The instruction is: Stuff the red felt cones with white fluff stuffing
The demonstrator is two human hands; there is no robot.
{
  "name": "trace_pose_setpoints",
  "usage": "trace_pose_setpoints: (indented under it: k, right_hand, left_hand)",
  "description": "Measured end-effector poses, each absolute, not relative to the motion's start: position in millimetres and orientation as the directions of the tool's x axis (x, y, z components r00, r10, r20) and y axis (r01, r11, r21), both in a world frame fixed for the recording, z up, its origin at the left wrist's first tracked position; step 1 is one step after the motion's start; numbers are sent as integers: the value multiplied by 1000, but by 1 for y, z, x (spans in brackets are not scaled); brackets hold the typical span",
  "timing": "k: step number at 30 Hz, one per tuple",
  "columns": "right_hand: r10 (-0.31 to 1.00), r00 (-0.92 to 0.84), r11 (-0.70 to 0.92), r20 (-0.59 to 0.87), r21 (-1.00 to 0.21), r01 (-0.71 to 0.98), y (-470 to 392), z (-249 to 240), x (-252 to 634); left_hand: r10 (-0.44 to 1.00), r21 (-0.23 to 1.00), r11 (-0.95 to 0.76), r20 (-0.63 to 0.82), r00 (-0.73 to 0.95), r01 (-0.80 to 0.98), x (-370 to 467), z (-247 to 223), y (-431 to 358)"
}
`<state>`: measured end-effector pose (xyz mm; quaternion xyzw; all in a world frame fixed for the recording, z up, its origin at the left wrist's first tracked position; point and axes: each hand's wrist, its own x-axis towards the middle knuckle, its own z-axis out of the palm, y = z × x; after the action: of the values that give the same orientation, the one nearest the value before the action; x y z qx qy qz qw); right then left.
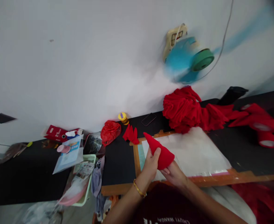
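Note:
A pointed red cloth cone (160,150), like a small felt hat, is held over the table's front edge, its tip up and to the left. My left hand (152,161) is closed around its left side, with the thumb lying across the cloth. At the wide lower end, my right hand (173,174) holds the cone from below; some of its fingers are hidden by the cloth. Under the hands lies a white sheet (197,155) on the black table. Behind it rises a big pile of red cloth pieces (182,109).
More red cones (265,126) lie at the right. Left of the sheet are small red pieces (131,134), a red plastic bag (110,132), a yellow-lidded jar (123,118) and a phone (148,119). A blue fan (185,62) spins on the wall. A green-rimmed basket (90,183) stands lower left.

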<state>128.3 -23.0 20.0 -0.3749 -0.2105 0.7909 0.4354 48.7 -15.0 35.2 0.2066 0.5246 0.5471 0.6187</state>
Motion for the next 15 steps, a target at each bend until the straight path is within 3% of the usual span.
trace_pose_setpoints:
  k: [7, 15]
  right_hand:
    - [880, -152, -467, -449, -768, -437, -15, 25, 136]
    - [906, -174, -420, -386, -765, -488, -15, 18, 128]
  left_hand:
    - [859, 834, 227, -415, -301, -503, 41, 32, 2]
    - [876, 841, 254, -409, -255, -477, 49, 30, 1]
